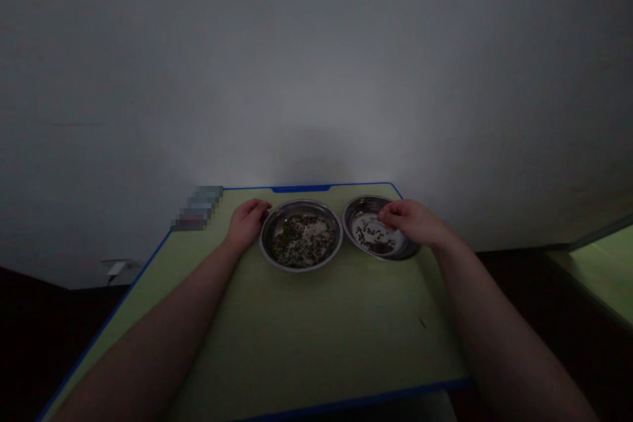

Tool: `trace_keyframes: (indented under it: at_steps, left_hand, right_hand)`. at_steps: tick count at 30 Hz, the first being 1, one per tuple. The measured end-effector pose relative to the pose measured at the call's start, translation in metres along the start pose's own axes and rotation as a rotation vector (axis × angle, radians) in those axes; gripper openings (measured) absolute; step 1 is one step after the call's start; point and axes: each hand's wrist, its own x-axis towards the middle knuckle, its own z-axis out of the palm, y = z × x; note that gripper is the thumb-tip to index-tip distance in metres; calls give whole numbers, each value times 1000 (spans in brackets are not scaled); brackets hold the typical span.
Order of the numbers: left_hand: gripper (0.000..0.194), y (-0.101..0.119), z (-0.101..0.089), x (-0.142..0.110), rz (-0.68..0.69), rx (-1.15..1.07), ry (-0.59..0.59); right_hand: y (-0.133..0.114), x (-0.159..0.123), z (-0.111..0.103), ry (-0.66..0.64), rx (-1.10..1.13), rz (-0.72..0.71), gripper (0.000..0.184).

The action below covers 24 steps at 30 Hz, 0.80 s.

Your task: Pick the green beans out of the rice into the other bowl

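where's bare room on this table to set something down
Widest: tabletop between left forearm and right forearm, nearer you than left bowl and right bowl, bar one dark bit at right. Narrower: between left forearm and blue left edge. Crowded: around both bowls, with left hand, right hand.

green table [306, 330] with blue edging; plain grey wall [316, 66] behind; small dark speck [422, 322] on the tabletop

Dim, grainy view; faint shadow on wall; soft detail
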Motion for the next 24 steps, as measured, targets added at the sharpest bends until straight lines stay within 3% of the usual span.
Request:
trace_keyframes:
  at_steps: [7,24]
  left_hand:
    - [22,2,-1,0,5,55,7]
    - [24,6,1,-2,1,7,6]
  right_hand:
    - [-1,0,3,16,-169,-23,18]
    - [1,0,5,-9,-63,29,24]
